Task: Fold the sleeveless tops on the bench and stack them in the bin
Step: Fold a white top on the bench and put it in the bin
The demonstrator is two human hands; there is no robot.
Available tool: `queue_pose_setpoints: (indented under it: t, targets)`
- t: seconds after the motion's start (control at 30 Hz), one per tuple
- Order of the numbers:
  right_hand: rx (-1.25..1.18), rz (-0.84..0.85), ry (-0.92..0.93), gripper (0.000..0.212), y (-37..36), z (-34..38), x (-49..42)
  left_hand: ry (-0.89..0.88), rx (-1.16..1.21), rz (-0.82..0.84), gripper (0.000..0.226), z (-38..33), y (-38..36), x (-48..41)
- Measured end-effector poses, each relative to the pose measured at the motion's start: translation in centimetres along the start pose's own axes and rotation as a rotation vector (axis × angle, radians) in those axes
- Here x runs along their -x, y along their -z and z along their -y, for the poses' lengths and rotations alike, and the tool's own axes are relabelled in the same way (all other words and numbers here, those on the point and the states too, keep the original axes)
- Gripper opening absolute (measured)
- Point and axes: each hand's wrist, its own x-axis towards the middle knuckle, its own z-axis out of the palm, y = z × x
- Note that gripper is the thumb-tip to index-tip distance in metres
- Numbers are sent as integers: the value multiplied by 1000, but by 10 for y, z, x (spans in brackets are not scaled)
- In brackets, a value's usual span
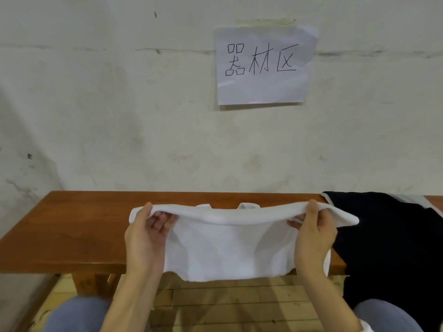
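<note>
A white sleeveless top (pixel 227 245) hangs folded over in the air above the brown wooden bench (pixel 72 226). My left hand (pixel 146 233) grips its folded upper edge on the left side, thumb on top. At the right side, my right hand (pixel 314 233) grips the same edge. The top's lower hem droops past the bench's front edge, and its two straps peek up behind the fold. A black top (pixel 388 240) lies spread on the bench's right end and drapes over the front. No bin is in view.
A plastered wall stands right behind the bench, with a paper sign (pixel 263 65) taped to it. Wooden floorboards (pixel 227 303) show below the bench. My knees in blue trousers (pixel 76 315) are at the bottom corners. A light grey cloth edge (pixel 412 200) peeks from under the black top.
</note>
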Motion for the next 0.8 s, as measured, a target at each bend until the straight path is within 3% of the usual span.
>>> queue_pose_setpoints:
  t: [0.13,0.27,0.33,0.4,0.47,0.53,0.63,0.7,0.8]
  targets:
    - [150,108,-48,37,-50,-37,-46,90,-71,-137,22,20,-11,-69]
    - [798,485,-271,57,-84,-91,-65,313,-236,-118,39,62,-8,-117]
    - [1115,598,-197,68,-86,-115,-56,148,-692,-81,34,92,0,-123]
    - [1298,622,-19,73,-81,-131,-40,-174,-1182,124,41,117,12,-121]
    - [1393,620,99,76,-73,-142,-29,-394,-1649,421,64,130,26,-119]
    - [1423,625,143,77,-68,-146,-29,-439,-1946,560,82,135,35,-122]
    - [1425,707,229,76,-68,-147,-46,-360,-2055,470,77,137,30,-107]
    - [1399,850,290,73,-67,-145,-69,-278,-2081,388,62,141,25,-86]
    - [1401,1040,296,73,-65,-136,-95,-172,-2123,338,63,144,22,-55]
